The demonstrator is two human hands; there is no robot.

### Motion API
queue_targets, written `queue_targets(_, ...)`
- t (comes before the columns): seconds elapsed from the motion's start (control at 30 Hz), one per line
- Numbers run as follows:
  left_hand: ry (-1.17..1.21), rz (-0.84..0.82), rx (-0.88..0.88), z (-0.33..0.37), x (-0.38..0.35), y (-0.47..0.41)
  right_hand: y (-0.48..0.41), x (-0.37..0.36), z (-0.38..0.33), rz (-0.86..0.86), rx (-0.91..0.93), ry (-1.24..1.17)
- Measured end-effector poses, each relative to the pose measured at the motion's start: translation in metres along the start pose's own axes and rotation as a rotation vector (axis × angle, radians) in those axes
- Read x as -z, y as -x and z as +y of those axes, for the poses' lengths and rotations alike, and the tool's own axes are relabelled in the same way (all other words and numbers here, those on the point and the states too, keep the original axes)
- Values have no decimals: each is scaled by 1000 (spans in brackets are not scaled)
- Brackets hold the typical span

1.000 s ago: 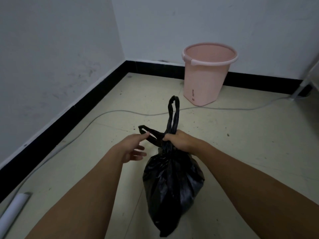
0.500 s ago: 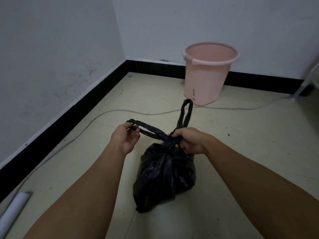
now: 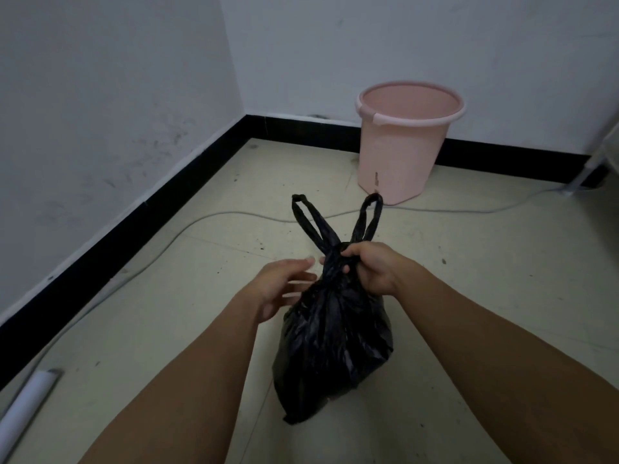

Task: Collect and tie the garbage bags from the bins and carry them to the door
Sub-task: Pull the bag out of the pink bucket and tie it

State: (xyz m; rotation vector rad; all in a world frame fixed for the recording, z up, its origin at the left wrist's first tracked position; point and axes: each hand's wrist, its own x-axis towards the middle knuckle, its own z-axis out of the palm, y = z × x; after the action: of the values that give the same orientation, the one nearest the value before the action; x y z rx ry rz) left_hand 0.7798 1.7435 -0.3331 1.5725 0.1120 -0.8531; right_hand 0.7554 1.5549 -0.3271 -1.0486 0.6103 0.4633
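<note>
Left hand (image 3: pixel 281 289) let go of its loop, now open beside bag (image 3: pixel 331 343). Right hand (image 3: pixel 371 266) fists the knotted neck. Both loops stand free above it.

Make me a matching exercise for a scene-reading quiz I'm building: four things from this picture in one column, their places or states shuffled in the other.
1. black plastic garbage bag
2. pink plastic bin
3. left hand
4. white tube

A. lying by the left wall's skirting
B. open, fingers spread beside the bag
C. gripped at its neck by the right hand
D. standing against the far wall

Pairs: 1-C, 2-D, 3-B, 4-A
</note>
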Motion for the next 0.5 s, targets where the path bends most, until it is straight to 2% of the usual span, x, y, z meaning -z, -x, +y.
queue_targets(0.07,117,126,-54,11,0,-5,2,-4,1,36,0,87)
queue_targets(0.17,255,223,-148,24,4,-11,7,-6,2,59,-8,245)
queue_targets(0.23,324,285,-173,28,8,-13,10,-6,3,76,4,266)
queue_targets(0.33,481,347,-122,28,17,-15,9,-6,2,42,64,125)
queue_targets(0.43,586,341,-73,26,22,-14,8,-5,-6,-78,141,-45)
queue_targets(0.5,618,328,-62,27,22,-15,9,-3,-11,-96,167,-66)
